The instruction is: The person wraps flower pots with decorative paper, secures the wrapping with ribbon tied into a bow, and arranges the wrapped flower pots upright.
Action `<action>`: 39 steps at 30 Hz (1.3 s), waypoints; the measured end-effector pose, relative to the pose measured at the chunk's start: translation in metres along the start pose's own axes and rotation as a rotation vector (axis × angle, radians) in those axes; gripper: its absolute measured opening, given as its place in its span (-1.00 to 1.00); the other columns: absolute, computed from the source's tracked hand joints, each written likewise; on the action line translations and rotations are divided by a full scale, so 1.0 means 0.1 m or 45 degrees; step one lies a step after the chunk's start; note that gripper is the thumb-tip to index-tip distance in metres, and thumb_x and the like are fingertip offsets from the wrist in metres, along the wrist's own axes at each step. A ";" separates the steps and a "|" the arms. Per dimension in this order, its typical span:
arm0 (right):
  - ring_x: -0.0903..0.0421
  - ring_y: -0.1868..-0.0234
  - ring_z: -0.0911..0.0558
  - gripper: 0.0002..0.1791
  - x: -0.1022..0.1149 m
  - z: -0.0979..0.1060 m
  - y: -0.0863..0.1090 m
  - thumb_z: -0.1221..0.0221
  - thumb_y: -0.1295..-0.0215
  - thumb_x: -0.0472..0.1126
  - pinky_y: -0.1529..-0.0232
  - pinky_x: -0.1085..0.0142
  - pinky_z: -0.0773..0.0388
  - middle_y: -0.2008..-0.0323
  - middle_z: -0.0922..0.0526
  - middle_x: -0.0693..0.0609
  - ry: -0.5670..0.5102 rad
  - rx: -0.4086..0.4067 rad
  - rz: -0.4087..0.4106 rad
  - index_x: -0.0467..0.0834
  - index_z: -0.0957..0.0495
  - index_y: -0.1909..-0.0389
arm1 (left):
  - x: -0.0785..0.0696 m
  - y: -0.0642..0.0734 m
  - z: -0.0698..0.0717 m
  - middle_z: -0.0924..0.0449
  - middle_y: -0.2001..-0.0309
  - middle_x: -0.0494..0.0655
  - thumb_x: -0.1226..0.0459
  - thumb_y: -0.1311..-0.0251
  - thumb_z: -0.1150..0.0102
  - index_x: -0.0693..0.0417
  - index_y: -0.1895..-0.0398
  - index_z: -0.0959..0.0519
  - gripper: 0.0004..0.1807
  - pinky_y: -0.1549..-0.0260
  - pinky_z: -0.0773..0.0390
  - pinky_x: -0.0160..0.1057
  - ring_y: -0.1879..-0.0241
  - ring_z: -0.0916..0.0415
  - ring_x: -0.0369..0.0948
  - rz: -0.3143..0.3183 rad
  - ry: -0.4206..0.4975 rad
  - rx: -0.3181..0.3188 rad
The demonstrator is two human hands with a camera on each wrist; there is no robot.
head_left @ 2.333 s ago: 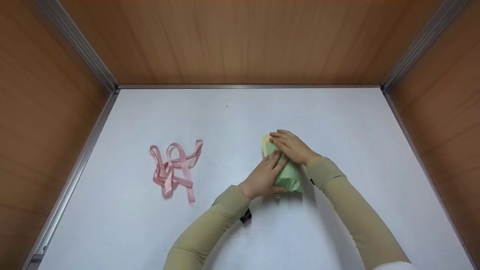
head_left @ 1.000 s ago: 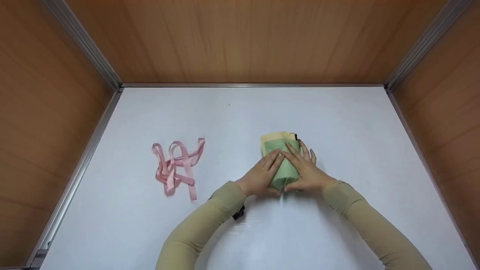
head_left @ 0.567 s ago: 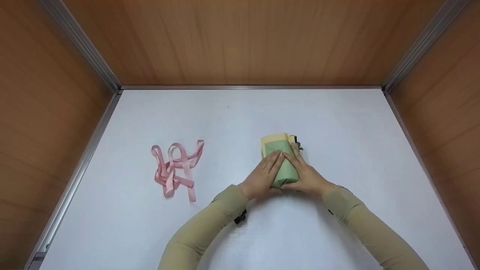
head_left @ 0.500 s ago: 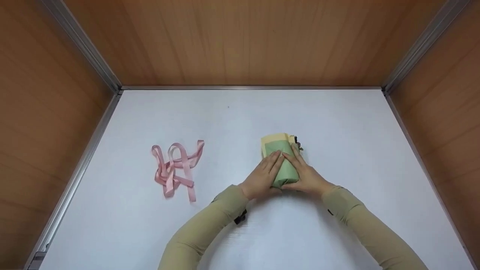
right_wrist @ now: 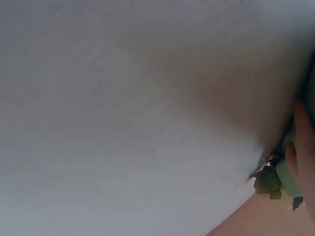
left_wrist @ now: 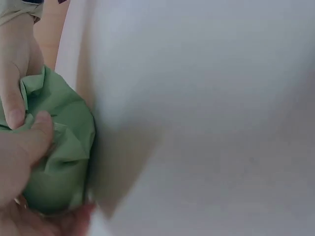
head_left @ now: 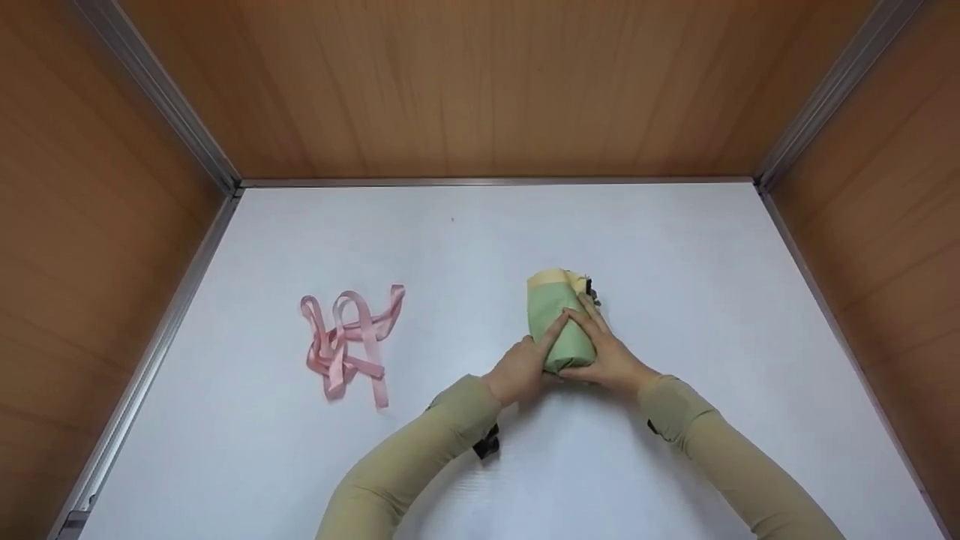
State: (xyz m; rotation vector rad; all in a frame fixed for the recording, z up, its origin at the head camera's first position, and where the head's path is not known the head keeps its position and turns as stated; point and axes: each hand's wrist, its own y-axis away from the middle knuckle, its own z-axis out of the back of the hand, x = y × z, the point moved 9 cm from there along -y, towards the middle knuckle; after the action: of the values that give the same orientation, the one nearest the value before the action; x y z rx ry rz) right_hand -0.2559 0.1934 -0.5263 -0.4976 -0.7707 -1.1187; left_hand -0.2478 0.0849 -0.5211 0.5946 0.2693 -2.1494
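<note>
Left hand [head_left: 519,369] and right hand [head_left: 615,361] curl round green bundle [head_left: 550,302].

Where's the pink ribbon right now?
In the head view, the pink ribbon lies on the white table, left of the left hand and the green bundle.

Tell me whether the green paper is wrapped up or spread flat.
Wrapped up: the green paper curves into a bundle, with creased folds at one end.

The person's left hand [head_left: 517,370], earlier flat on the rounded bundle of green and cream paper [head_left: 551,322], now lays one finger across it, others folded at its left edge, where cream no longer shows. The right hand [head_left: 611,360] has shifted nearer the person.
</note>
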 end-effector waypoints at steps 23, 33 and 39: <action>-0.30 -0.46 0.23 0.22 0.31 -0.36 0.40 -0.55 0.30 0.01 -0.28 -0.30 -0.05 -0.50 0.32 -0.10 -0.110 0.068 -0.004 0.07 -0.04 -0.43 | -0.03 0.55 0.01 -0.64 0.42 -0.04 -0.19 0.04 -0.32 -0.11 -0.49 0.08 0.10 0.33 -0.55 -0.29 0.38 -0.59 -0.21 -0.137 -0.152 0.085; -0.32 -0.45 0.10 0.14 0.34 -0.39 0.42 -0.53 0.21 -0.01 -0.24 -0.27 -0.17 -0.49 0.25 -0.11 -0.080 0.040 0.045 0.04 -0.07 -0.41 | -0.05 0.59 0.00 -0.63 0.47 -0.05 -0.14 0.01 -0.32 -0.04 -0.46 0.02 0.05 0.41 -0.55 -0.27 0.43 -0.60 -0.21 -0.194 -0.196 0.007; -0.33 -0.44 0.05 0.07 0.32 -0.41 0.41 -0.51 0.16 -0.06 -0.20 -0.24 -0.22 -0.48 0.19 -0.14 -0.073 0.017 0.081 0.02 -0.09 -0.38 | -0.06 0.62 0.02 -0.63 0.44 -0.02 -0.06 -0.04 -0.32 -0.02 -0.47 0.06 0.03 0.39 -0.56 -0.29 0.41 -0.60 -0.19 -0.244 -0.157 0.065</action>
State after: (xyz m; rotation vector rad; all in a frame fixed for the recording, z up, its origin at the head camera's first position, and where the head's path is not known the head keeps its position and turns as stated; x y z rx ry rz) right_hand -0.1986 0.1599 -0.5276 -0.5410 -0.8068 -1.0435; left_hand -0.1959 0.0511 -0.5145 0.4785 0.2115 -2.3735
